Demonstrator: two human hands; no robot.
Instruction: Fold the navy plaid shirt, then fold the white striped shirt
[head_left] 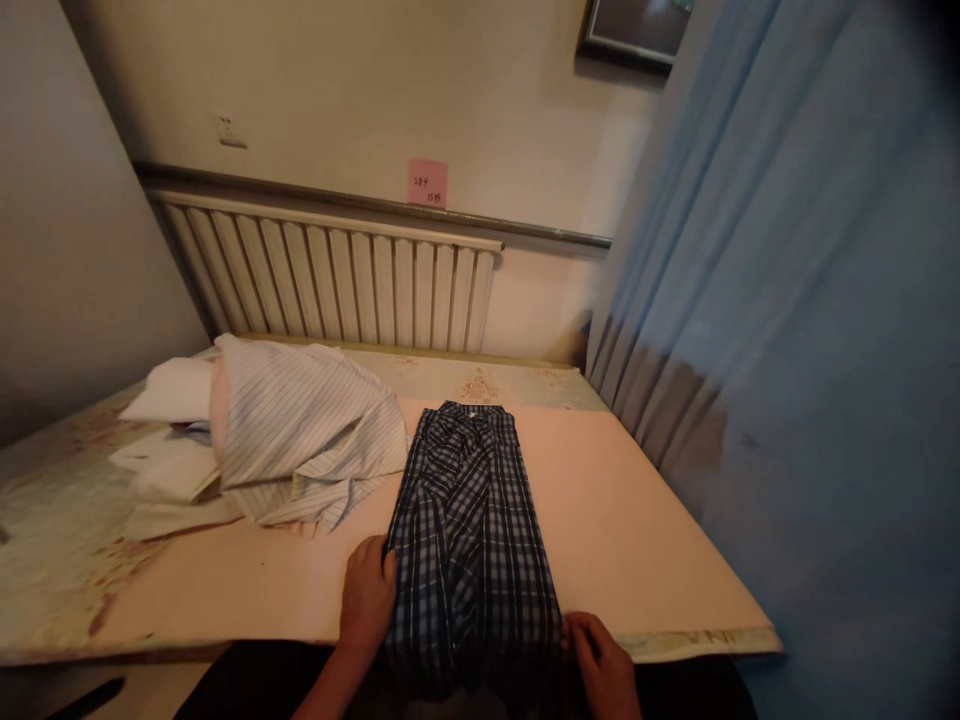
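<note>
- Plaid garment (472, 520): lay lengthwise at lower centre of the frame, collar toward the middle, with creases running down its front; its near end reached the table's front edge.
- Left hand (367, 590): at lower centre-left, rested against the garment's left edge, fingers curled inward and thumb on the cloth's margin; whether the fingers had closed on fabric could not be told.
- Right hand (601, 662): at lower right of centre, fingers bent and nearly together, the tips pinching the garment's near right edge.
- Striped cloth (311, 425): lay crumpled at centre-left, beside white pieces (176, 390).
- Table (600, 510): spanned the lower frame beneath the garments.
- Radiator (360, 280): stood at upper left of centre, below a pink note (427, 183).
- Blue curtain (810, 280): hung along the right side.
</note>
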